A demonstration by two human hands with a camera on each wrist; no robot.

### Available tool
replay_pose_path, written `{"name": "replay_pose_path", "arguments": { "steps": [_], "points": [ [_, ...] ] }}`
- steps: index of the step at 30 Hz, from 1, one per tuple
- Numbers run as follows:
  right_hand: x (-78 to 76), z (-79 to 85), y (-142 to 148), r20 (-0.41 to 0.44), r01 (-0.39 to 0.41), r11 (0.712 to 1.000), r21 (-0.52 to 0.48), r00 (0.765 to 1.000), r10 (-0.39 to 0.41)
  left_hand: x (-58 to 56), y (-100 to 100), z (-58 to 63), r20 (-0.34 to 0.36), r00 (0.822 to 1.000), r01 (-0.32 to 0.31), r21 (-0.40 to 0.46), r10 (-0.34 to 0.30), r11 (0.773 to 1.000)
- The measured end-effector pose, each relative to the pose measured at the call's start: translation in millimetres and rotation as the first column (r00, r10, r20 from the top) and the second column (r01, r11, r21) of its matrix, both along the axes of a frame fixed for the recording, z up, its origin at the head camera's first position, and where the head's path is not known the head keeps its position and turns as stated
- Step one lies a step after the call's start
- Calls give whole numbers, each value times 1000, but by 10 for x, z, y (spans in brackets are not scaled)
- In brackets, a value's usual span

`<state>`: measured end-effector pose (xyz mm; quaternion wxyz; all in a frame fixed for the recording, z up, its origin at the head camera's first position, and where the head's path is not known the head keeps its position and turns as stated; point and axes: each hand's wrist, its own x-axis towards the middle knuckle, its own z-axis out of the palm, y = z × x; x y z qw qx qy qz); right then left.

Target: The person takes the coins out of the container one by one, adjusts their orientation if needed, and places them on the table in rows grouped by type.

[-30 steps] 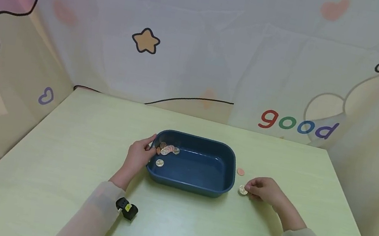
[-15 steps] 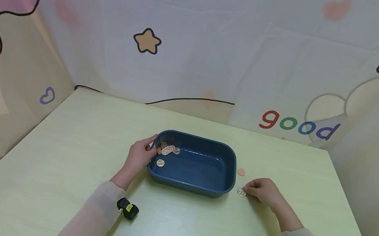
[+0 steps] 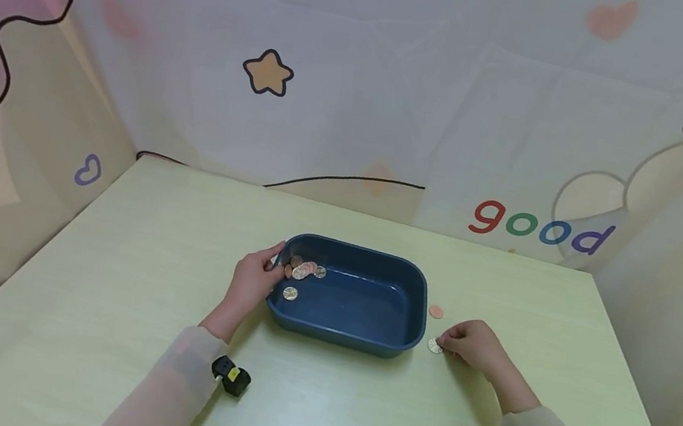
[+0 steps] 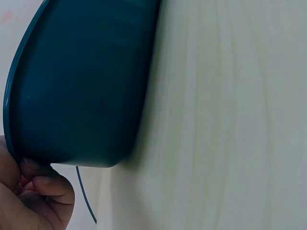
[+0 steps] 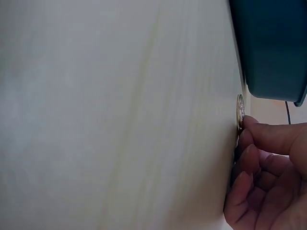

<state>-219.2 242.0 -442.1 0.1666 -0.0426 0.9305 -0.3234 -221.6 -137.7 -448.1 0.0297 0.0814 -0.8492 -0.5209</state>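
A dark blue rectangular tray (image 3: 359,310) with rounded corners stands on the table. My left hand (image 3: 252,277) grips its left end, thumb by the rim and curled fingers against the outer wall, as the left wrist view shows. Several silvery and copper coins (image 3: 303,270) lie bunched inside near that end, with one silvery coin (image 3: 290,294) apart. Right of the tray, my right hand (image 3: 474,343) pinches the edge of a silvery coin (image 5: 241,111) between thumb and fingers, at or just above the tabletop. A copper coin (image 3: 436,311) lies beside the tray's right end.
The pale wood-patterned table (image 3: 151,377) runs back to a printed cloth backdrop (image 3: 361,96), with cloth on both sides too. Black wrist cameras (image 3: 231,377) sit on both sleeves.
My right hand has shifted slightly left and nearer to me with the silvery coin, closer to the tray. The left hand keeps its grip, and the tray and other coins stay put.
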Motion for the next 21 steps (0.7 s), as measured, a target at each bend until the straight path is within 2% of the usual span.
{"name": "replay_pose_path", "arguments": {
  "steps": [10, 16, 21],
  "points": [
    [-16, 7, -44, -12, 19, 998, 61, 1000, -18, -3, -8, 0, -7, 1000, 7, -5, -7, 1000],
    [-6, -22, -54, -31, 36, 998, 52, 999, -34, -6, -19, -15, -22, 1000, 5, -10, -5, 1000],
    [-12, -15, -4, 33, 46, 999, 12, 998, -47, -14, -9, -23, -16, 1000, 10, -13, -10, 1000]
  ]
}}
